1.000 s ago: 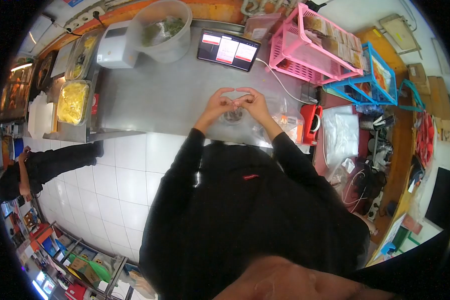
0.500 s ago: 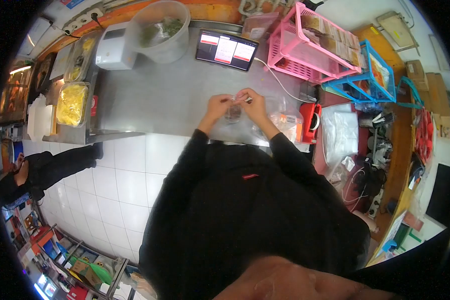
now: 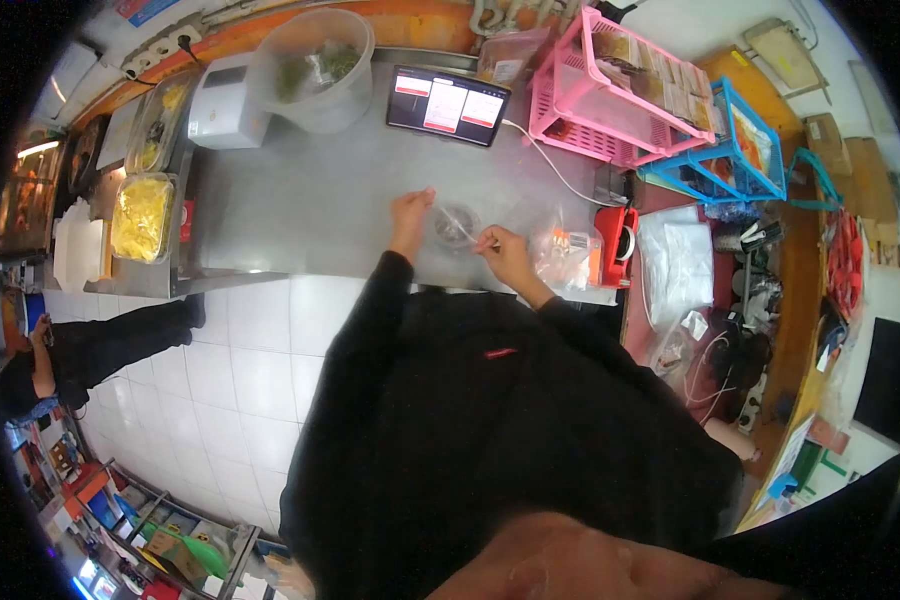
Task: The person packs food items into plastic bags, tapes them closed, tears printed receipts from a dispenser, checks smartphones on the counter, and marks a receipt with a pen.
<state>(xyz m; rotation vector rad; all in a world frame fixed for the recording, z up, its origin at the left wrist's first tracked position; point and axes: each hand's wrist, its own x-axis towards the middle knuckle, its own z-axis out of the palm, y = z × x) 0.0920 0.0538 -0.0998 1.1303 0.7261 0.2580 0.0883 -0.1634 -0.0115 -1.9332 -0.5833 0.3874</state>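
A small clear plastic bag [image 3: 456, 226] with something dark in it is at the front of the steel worktop, between my hands. My left hand [image 3: 411, 222] is closed at its upper left, fingertips pinched. To the lower right, my right hand [image 3: 510, 256] pinches too, thumb against fingers. A thin pale strip of plastic, apparently part of the bag, runs taut between the two pinches. What exactly each fingertip grips is too small to make out fully. Just right of my right hand lies a clear bag of packets [image 3: 568, 250] with an orange label.
A red tape dispenser [image 3: 618, 246] stands at the right. Behind are a tablet [image 3: 448, 104], a pink basket [image 3: 580, 100], a blue basket [image 3: 735, 160] and a tub of greens [image 3: 315, 100]. A yellow-filled container [image 3: 143, 218] sits left. Another person [image 3: 100, 345] is at the far left.
My hands were together above the dark-filled bag; now they are apart, left hand to the left, right hand lower, with a strip stretched between them. The view has shifted slightly.
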